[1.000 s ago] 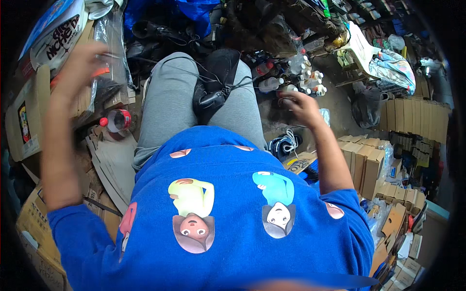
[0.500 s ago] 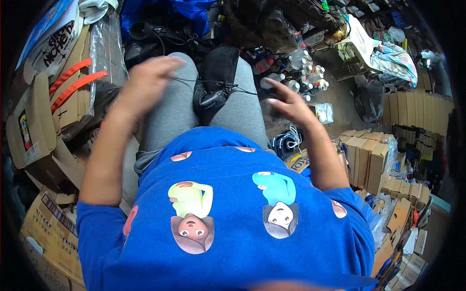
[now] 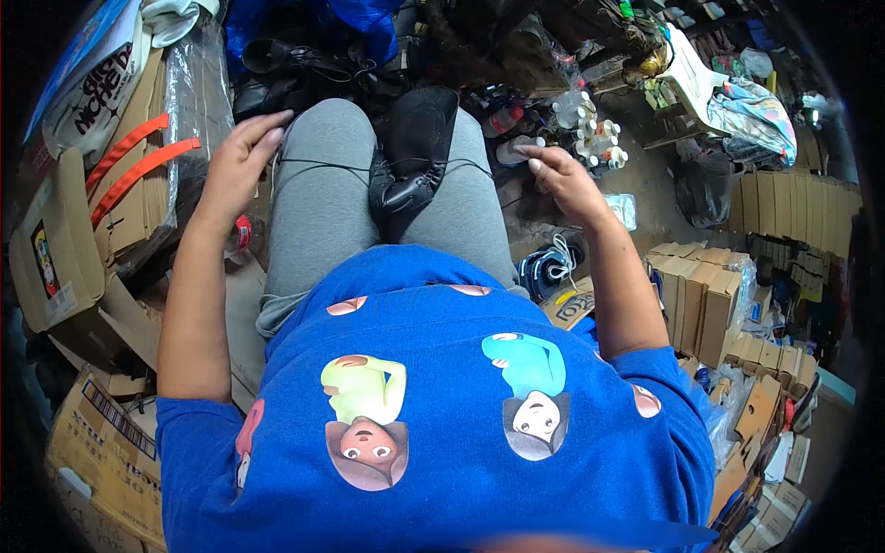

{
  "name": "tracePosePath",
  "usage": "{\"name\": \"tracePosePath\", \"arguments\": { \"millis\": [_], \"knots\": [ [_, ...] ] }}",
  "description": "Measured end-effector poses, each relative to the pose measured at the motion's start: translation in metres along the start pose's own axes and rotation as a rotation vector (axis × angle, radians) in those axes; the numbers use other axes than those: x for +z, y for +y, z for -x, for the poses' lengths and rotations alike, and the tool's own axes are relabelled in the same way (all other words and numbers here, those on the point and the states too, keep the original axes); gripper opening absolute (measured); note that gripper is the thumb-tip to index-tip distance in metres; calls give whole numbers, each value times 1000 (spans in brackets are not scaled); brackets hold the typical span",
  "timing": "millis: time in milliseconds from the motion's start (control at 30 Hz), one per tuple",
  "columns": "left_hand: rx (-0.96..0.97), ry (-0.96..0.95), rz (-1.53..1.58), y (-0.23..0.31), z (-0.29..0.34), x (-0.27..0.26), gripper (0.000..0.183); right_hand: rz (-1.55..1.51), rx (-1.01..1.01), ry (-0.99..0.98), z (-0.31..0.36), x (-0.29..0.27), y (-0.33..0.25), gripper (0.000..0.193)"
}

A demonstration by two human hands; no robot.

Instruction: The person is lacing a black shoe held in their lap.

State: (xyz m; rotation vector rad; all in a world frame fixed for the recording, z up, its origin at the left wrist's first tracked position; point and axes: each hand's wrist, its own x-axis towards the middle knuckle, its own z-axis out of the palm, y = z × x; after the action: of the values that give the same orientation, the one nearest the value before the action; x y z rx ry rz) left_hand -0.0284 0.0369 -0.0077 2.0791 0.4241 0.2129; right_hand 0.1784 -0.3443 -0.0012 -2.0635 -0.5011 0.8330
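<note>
A black shoe [image 3: 410,189] is held between my knees, its tall upper part pointing away from me. From its middle, a thin black lace [image 3: 323,165] runs out to both sides across my grey trousers. My left hand [image 3: 241,166] is beside my left knee, fingers pinched together near the left end of the lace, which seems to be in them. Off my right thigh, my right hand [image 3: 564,184] has its thumb and fingers drawn together. Whether the lace's right end reaches those fingers is too fine to make out.
Several bottles with white caps [image 3: 599,138] stand on the floor to the right, near a dark blue shoe with white laces [image 3: 553,265]. Cardboard boxes [image 3: 60,244] crowd my left side, and stacked boxes [image 3: 696,300] my right. More black shoes [image 3: 277,60] lie beyond my left knee.
My left hand has moved left, out past my knee, and the lace now stretches farther across my left thigh. My right hand has shifted slightly right, its fingers drawing together.
</note>
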Motion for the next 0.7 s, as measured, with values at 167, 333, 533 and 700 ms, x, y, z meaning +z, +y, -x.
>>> {"name": "tracePosePath", "arguments": {
  "millis": [167,333,533,700],
  "knots": [
    [338,-289,-137,71,-30,55,44,174,-228,-19,-18,22,-48,19],
    [344,-490,-121,87,-64,97,44,588,-661,-20,-42,38,-61,13],
    [217,-715,-273,90,-83,99,34,432,-626,-127,-43,42,-56,14],
    [129,-838,-34,75,-87,98,34,250,-490,-70,-26,58,-50,16]
  ]
}}
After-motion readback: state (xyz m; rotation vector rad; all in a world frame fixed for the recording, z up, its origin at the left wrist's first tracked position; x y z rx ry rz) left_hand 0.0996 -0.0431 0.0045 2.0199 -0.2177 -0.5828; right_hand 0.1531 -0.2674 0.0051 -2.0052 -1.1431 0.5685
